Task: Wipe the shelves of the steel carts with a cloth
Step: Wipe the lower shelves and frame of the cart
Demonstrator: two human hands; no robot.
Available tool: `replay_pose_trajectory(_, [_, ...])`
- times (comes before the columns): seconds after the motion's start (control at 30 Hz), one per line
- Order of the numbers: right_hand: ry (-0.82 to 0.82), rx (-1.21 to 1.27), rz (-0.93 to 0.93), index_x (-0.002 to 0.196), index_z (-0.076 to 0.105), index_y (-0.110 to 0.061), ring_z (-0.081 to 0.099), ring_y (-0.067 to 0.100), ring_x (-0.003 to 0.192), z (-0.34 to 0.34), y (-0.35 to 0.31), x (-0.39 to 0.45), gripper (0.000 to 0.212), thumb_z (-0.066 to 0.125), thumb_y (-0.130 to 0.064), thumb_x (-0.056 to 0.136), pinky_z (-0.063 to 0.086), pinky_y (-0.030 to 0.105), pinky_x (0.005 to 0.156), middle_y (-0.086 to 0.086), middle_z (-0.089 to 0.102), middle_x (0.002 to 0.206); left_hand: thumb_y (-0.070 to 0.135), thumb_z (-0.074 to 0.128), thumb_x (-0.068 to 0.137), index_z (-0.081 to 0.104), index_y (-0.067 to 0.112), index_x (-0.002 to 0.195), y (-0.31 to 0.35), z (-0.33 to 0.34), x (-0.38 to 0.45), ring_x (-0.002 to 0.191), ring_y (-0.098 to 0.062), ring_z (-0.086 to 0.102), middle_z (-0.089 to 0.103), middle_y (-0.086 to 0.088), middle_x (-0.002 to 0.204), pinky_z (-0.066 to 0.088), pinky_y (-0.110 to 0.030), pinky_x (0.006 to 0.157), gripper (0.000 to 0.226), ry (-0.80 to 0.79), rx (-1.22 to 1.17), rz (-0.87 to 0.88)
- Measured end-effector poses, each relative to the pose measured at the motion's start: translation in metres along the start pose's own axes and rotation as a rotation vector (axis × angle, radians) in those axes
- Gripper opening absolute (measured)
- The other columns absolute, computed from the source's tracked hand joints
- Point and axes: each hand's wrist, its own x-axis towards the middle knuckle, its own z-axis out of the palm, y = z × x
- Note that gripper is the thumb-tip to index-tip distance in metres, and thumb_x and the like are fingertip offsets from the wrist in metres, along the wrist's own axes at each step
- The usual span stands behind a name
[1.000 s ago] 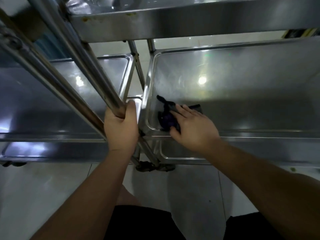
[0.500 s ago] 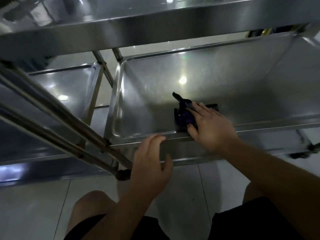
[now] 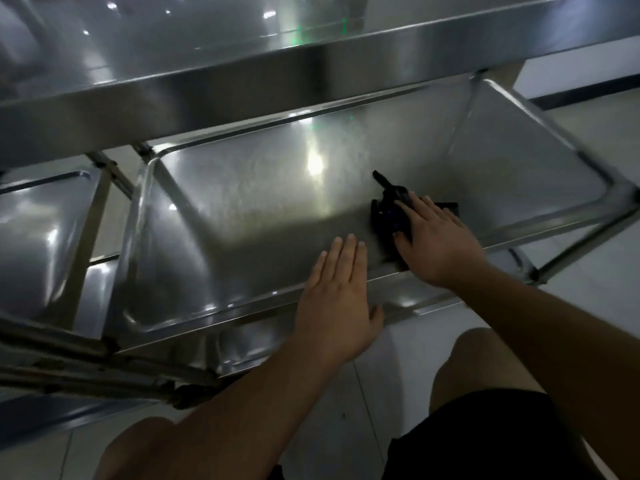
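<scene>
A steel cart's middle shelf [image 3: 242,209] fills the view, a shallow tray with raised rims. A dark purple cloth [image 3: 386,213] lies crumpled on it near the front right. My right hand [image 3: 436,244] presses flat on the cloth with straight fingers, covering most of it. Over the shelf's front rim my left hand [image 3: 337,299] reaches with straight fingers close together, just left of the right hand and apart from the cloth.
The cart's top shelf [image 3: 207,81] overhangs close above. A second steel cart's shelf [image 3: 38,230] stands at the left, with upright posts [image 3: 114,174] between the two. A lower shelf rim [image 3: 433,299] shows under the hands. Pale floor tiles lie below, with my knees.
My left hand let go of the cart's post and came right over the front rim. My right hand slid the cloth from the shelf's left end toward the right.
</scene>
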Motion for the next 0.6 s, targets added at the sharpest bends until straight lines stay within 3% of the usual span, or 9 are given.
replay_pose_trajectory(0.6, [0.086,0.022,0.298,0.161,0.012,-0.036,0.021,0.025,0.155,-0.035,0.175,0.013,0.064,0.019,-0.058,0.101,0.019,0.051,0.124,-0.002,0.017,0.170,0.060,0.045,0.099,-0.011,0.012,0.167,0.093,0.027,0.099,0.161,-0.021,-0.018,-0.016,-0.007,0.176,-0.015,-0.038,0.129,0.101,-0.062,0.043,0.287])
